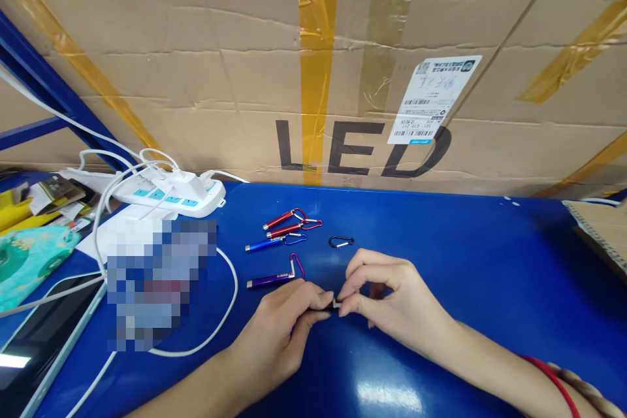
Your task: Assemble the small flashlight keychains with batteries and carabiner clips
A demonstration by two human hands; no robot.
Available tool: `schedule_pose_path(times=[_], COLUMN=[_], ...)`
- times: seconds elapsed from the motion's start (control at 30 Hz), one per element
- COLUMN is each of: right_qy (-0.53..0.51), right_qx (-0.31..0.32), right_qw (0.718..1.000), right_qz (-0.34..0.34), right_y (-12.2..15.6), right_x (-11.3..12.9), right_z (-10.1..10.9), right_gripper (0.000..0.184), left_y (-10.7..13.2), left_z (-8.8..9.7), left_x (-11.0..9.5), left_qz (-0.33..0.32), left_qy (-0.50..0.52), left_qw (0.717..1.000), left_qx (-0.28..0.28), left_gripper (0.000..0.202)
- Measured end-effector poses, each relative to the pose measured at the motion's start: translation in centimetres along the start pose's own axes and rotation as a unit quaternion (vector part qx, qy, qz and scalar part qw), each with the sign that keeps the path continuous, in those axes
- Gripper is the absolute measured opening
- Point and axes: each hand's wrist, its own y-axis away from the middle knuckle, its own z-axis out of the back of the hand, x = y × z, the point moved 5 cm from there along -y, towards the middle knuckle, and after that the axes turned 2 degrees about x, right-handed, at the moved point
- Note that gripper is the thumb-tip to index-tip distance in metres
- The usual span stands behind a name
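My left hand (294, 317) is closed in a pinch round a small dark piece, most of it hidden by the fingers. A small silver end (336, 304) shows between the two hands. My right hand (386, 294) pinches this silver end with thumb and forefinger. Just above my left hand lies a purple mini flashlight (269, 281) with a purple carabiner (298, 266). Farther back are a blue mini flashlight (265, 245) and two red ones (285, 230), each with a matching clip. A loose black carabiner (341, 242) lies above my right hand.
A large cardboard box (220, 78) walls off the back of the blue table (441, 248). On the left are a white power strip (206, 199), looping white cables (235, 287), a phone or tablet (44, 333) and a teal pouch (34, 261). Another carton (600, 228) stands at right.
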Motion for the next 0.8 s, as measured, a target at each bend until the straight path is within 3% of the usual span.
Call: schedule_pose_path(times=[0.07,0.13,0.2,0.33,0.47,0.57,0.67,0.8], right_qy=[-0.14,-0.24,-0.278,-0.264,-0.153,-0.017,0.071,0.13], right_qx=[0.031,0.068,0.08,0.083,0.057,0.0,-0.02,0.008], right_qw=[0.977,0.936,0.914,0.914,0.958,0.996,0.997,0.99], right_qz=[-0.155,-0.248,-0.285,-0.298,-0.234,-0.092,0.038,0.063], right_y=[0.3,0.7,0.9,0.5,-0.2,-0.8,-1.0,-1.3], right_x=[-1.3,-1.9,-2.2,-3.0,-3.0,-1.7,-0.4,-0.6], right_z=[-1.1,-2.0,-2.2,-2.1,-1.2,0.3,1.3,1.8], right_gripper=[0.031,0.037,0.039,0.038,0.036,0.029,0.019,0.015], left_y=[0.1,0.1,-0.1,-0.3,-0.6,-0.9,-1.0,-0.9], left_z=[0.3,0.4,0.4,0.3,0.2,0.3,0.3,0.4], left_x=[-0.5,-0.7,-0.5,0.3,1.0,1.3,1.4,2.0], left_qz=[-0.064,-0.083,-0.059,0.012,0.09,0.14,0.176,0.21], left_qy=[-0.047,-0.07,-0.071,-0.018,0.027,0.052,0.081,0.076], left_qw=[0.997,0.994,0.996,1.0,0.996,0.989,0.981,0.975], left_qx=[-0.013,-0.007,0.01,0.0,-0.011,-0.005,0.011,0.002], left_gripper=[0.018,0.021,0.027,0.03,0.024,0.017,0.016,0.016])
